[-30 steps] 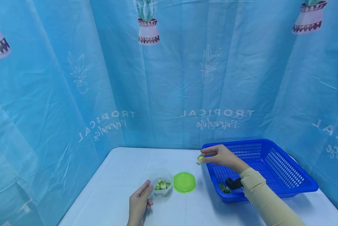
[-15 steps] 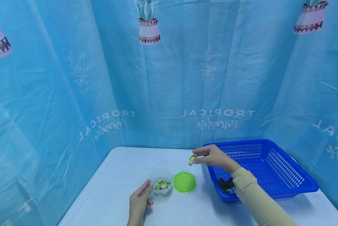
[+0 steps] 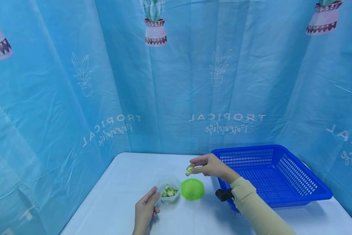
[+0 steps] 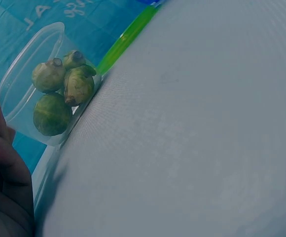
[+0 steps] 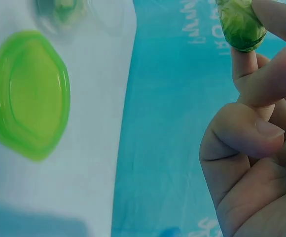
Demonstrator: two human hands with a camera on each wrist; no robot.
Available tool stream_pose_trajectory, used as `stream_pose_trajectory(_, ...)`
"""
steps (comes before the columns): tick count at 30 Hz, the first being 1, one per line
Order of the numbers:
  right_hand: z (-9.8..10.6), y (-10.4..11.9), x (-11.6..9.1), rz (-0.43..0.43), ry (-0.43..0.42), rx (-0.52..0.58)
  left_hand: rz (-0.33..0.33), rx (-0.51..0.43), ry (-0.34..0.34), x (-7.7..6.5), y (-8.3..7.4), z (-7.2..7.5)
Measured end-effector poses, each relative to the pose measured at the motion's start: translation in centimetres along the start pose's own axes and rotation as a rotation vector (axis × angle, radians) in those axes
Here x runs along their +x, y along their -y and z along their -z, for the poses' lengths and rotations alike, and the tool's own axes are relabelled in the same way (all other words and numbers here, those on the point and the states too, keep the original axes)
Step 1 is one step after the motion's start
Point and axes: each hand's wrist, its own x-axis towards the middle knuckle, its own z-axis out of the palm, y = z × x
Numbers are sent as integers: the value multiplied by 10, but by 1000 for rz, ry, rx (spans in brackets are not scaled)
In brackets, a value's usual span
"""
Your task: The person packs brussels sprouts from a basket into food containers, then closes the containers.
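Head view shows the right hand [image 3: 212, 165] pinching 1 rounded, leafy green Brussels sprout [image 3: 189, 170] between thumb and fingers, above the white desk [image 3: 128, 179] near the flat lime-green plastic lid [image 3: 192, 189]. The left hand [image 3: 145, 209] pinches the rim of the clear plastic tub [image 3: 169, 199] of sprouts [image 3: 170, 193]. Held by fingertips alone, the rounded sprout could slip; a left-hand tug could tip the tub. The held sprout's narrower end points down-left, its long axis slanted.
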Motion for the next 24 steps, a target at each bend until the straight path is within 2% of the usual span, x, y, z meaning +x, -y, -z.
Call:
stream_pose_trajectory(8, -21, -4, 7, 16, 32, 18, -5, 2, 20, -1, -1, 1)
stream_pose_trajectory(24, -50, -5, 13, 5, 5, 13, -12, 15, 4, -1, -1, -1)
